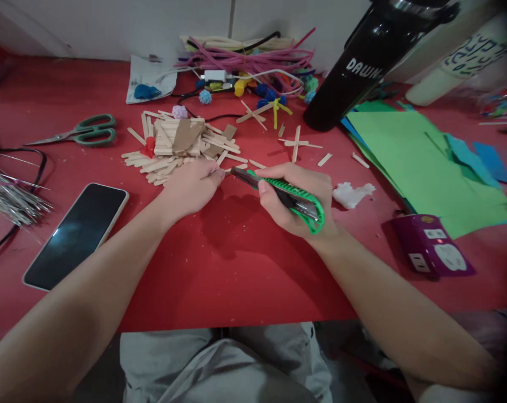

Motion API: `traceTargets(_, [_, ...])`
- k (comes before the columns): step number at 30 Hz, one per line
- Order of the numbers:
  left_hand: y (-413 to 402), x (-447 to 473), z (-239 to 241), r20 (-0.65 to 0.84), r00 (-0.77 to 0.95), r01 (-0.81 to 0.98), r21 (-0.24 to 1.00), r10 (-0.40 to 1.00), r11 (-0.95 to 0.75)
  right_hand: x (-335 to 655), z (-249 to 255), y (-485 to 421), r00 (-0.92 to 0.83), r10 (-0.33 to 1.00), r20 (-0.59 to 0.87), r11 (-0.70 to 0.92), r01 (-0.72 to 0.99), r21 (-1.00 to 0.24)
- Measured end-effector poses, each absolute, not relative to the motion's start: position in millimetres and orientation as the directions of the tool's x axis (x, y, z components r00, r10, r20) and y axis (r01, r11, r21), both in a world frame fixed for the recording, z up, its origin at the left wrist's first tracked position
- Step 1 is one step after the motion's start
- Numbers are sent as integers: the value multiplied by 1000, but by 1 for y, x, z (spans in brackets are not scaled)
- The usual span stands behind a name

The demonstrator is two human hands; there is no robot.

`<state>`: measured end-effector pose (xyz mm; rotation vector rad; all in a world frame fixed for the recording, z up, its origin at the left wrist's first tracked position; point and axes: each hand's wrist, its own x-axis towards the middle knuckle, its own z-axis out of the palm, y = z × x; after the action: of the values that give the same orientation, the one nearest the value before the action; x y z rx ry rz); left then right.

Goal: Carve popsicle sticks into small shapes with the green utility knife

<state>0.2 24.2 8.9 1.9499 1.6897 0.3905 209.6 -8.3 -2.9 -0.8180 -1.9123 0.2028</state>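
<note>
In my right hand [306,193] is a green utility knife [297,198], its blade pointing left. My left hand [194,184] pinches a small piece of wooden stick [227,170], and the knife's tip meets or nearly meets it; exact contact is hard to tell. Right behind my left hand lies a pile of wooden craft sticks [152,165], with a stacked block of sticks and brown cardboard [188,137] on it. Sticks joined in a cross [296,143] and a star of sticks [253,116] lie behind the knife.
Left are scissors [89,131], a phone [77,235] and a wire bundle [13,193]. A black bottle [362,67] stands behind right, near green paper sheets [421,162] and a purple power adapter [429,246]. Pink pipe cleaners [245,59] lie at the wall; crumpled tissue [352,195] sits right.
</note>
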Motion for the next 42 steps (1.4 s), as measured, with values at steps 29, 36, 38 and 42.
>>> traceTargets(29, [21,3,10,-110,201,900,413,973,-140,210,-7,-7,-230,644,730,730,470,-496])
traceTargets(36, [21,3,10,-128,207,903,408,970,-138,210,-6,-6,-229,635,738,734,478,-483])
traceTargets(38, [21,3,10,-129,204,904,405,970,-136,210,-6,-6,-224,639,736,726,493,-479])
traceTargets(42, [21,3,9,-119,211,906,395,970,-149,211,-6,-6,-228,628,744,742,465,-483])
